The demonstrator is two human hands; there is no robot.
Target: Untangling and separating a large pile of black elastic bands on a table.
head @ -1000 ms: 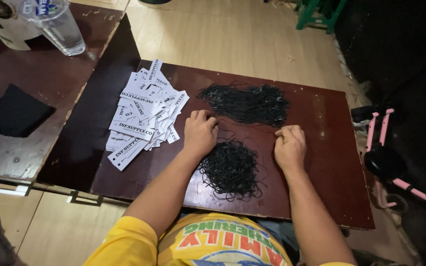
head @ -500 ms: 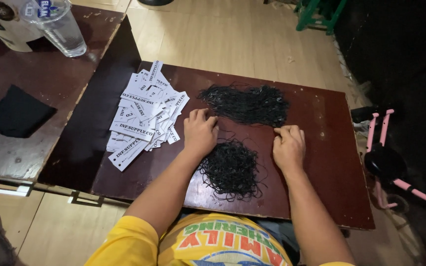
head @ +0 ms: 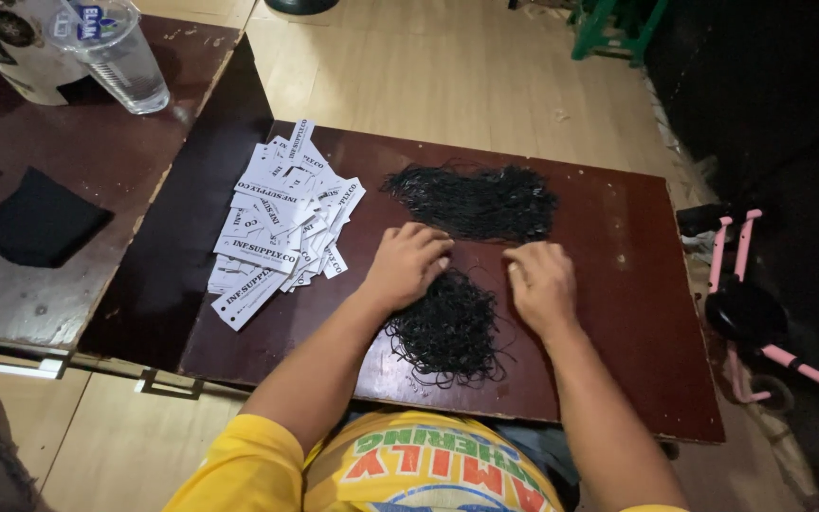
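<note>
- Setting: a dark brown board table (head: 618, 313) stands on a pale wood-plank floor (head: 447, 76); a second, worn brown table (head: 68, 284) adjoins it on the side of the person's left hand.
- Nearest the person: a loose tangle of black string loops (head: 447, 332) lies on the board between the two forearms, just below both hands.
- Left hand (head: 408, 264): palm down, fingers curled, resting on the upper edge of the near tangle and touching it. Whether any strand is pinched in the fingers cannot be told.
- Right hand (head: 542, 283): palm down beside the same tangle, fingers bent with tips on the board just above the tangle's right edge. A held strand cannot be made out.
- The hands sit near each other, apart, with a strip of bare board between them.
- Beyond the fingertips: a second, wider heap of black strings (head: 476, 201), close to both hands but not touching them.
- Outward of the left hand: an overlapping pile of white printed paper tags (head: 282, 228), just beside that hand.
- Further left: a black cloth square (head: 38, 228) on the second table.
- Far left corner: a clear plastic cup (head: 120, 57), upright.
- Outward of the right hand: a pink and black ride-on toy (head: 746, 303) on the floor.
</note>
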